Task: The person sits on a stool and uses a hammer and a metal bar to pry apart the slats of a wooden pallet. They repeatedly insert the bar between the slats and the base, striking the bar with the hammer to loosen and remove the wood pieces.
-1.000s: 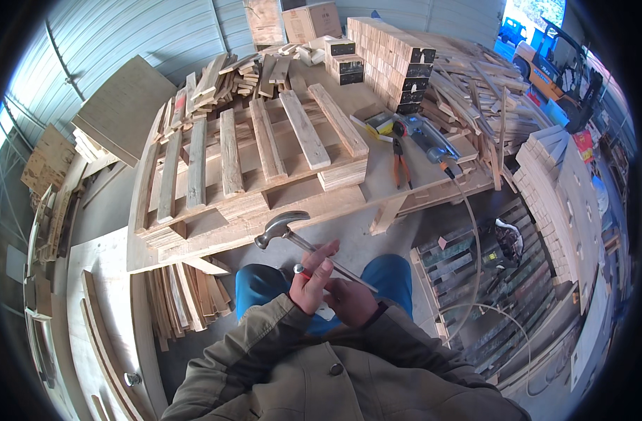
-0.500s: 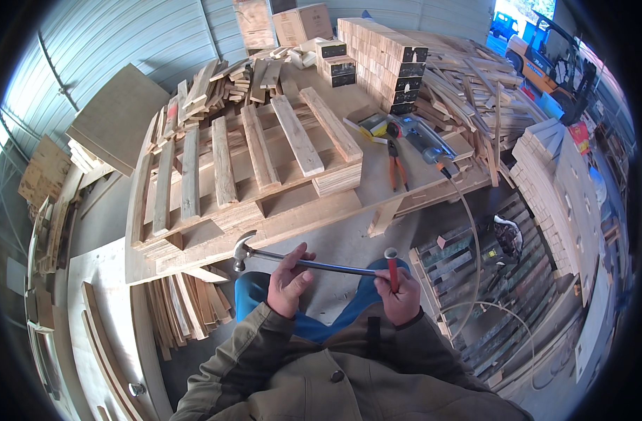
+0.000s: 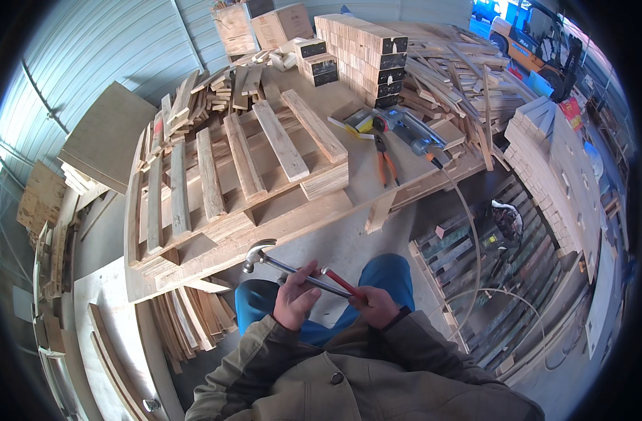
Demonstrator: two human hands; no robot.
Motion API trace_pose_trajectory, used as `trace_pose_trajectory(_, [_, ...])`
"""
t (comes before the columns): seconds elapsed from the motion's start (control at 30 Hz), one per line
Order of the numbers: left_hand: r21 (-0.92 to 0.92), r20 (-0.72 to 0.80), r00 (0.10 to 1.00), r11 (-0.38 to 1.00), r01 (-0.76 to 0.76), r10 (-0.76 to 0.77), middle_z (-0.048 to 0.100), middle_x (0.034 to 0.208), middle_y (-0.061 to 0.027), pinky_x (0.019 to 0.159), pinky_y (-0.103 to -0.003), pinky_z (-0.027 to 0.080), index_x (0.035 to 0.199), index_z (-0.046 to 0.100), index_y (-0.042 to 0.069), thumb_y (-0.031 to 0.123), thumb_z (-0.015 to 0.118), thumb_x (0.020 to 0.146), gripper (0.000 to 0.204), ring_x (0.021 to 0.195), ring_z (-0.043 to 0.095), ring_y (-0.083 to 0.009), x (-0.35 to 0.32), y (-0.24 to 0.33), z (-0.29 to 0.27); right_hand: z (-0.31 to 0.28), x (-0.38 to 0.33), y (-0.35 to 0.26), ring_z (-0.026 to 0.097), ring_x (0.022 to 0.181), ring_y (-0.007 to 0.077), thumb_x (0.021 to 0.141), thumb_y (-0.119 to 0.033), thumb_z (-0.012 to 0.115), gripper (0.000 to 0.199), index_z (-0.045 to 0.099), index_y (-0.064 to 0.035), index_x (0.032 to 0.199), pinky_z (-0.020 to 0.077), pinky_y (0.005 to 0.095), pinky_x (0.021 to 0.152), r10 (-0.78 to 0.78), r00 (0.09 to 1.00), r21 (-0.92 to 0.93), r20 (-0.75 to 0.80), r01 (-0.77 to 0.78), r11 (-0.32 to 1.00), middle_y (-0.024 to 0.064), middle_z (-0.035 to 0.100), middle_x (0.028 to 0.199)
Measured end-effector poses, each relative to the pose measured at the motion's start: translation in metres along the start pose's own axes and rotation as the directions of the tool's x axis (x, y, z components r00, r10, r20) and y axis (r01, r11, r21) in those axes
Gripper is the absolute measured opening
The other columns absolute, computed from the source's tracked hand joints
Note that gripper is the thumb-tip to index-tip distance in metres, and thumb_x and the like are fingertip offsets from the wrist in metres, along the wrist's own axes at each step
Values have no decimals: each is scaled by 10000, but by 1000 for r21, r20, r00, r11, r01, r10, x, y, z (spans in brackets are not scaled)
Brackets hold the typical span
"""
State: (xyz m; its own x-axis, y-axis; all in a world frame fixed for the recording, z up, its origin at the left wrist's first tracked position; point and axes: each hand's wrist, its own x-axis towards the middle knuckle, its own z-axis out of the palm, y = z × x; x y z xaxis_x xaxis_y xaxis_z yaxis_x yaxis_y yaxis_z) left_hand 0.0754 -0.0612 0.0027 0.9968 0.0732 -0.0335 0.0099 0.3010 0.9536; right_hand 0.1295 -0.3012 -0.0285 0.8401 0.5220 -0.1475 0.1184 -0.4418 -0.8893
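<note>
I hold a claw hammer (image 3: 287, 267) with a steel head and a red grip in front of my lap. My right hand (image 3: 374, 306) grips the red end of its handle. My left hand (image 3: 294, 302) rests its fingers on the metal shaft, thumb raised. The hammer head points left, just below the near edge of the wooden work table (image 3: 265, 235). On that table lies a partly built pallet (image 3: 230, 175) of loose slats across stringers.
Pliers with orange handles (image 3: 384, 163), a nail gun (image 3: 419, 137) with a hose, and a yellow tool lie on the table's right part. Stacks of wood blocks (image 3: 366, 52) stand behind. Slat piles lie below the table at left, dark pallets at right.
The hammer has swung from level across my lap to slanting, its head up left. My hands have drawn closer together on the handle.
</note>
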Motion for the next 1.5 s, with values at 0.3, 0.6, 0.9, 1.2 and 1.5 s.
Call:
trace_pose_trajectory(0.3, [921, -14, 987, 387, -50, 160, 684, 1210, -142, 931, -392, 549, 1271, 716, 57, 166, 909, 718, 596, 1069, 680, -255, -18, 87, -22, -25, 2, -2, 715, 838, 360, 969, -279, 720, 249, 787, -58, 1064, 564, 413, 750, -76, 994, -182, -84, 60, 981, 166, 751, 932])
trace_pose_trajectory(0.6, [875, 429, 902, -274, -399, 58, 638, 1354, -60, 1207, -659, 284, 1083, 762, 126, 313, 870, 707, 434, 1439, 479, -307, 9, 110, -51, -27, 10, -12, 705, 825, 362, 981, -323, 715, 307, 774, -46, 1098, 546, 413, 735, -14, 990, -142, 139, 34, 989, 181, 740, 892])
trace_pose_trajectory(0.9, [905, 411, 911, -130, -406, 18, 702, 934, -51, 1015, -504, 509, 760, 695, 111, 209, 844, 662, 203, 1086, 638, -321, 9, 110, -69, -34, 22, -12, 704, 788, 297, 992, -176, 708, 235, 738, -12, 1156, 553, 367, 745, -275, 943, 113, -188, 298, 948, 166, 738, 966])
trace_pose_trajectory(1.2, [979, 118, 877, -201, -25, 465, 672, 747, -100, 806, -445, 480, 821, 693, 64, 113, 867, 725, 204, 725, 633, -333, 13, 216, -96, -80, 35, 29, 657, 726, 104, 1086, -142, 582, 233, 697, -1, 1231, 558, 258, 678, 30, 830, 457, -557, 275, 846, 83, 739, 962])
trace_pose_trajectory(1.5, [949, -168, 872, -165, 269, 460, 658, 791, -153, 704, -474, 495, 911, 719, 57, 252, 807, 862, 220, 778, 650, -357, 89, 257, -120, -35, 4, 68, 609, 619, 92, 1071, -230, 644, 247, 719, -15, 1165, 487, 236, 587, 367, 899, 697, -239, -104, 710, 42, 706, 835])
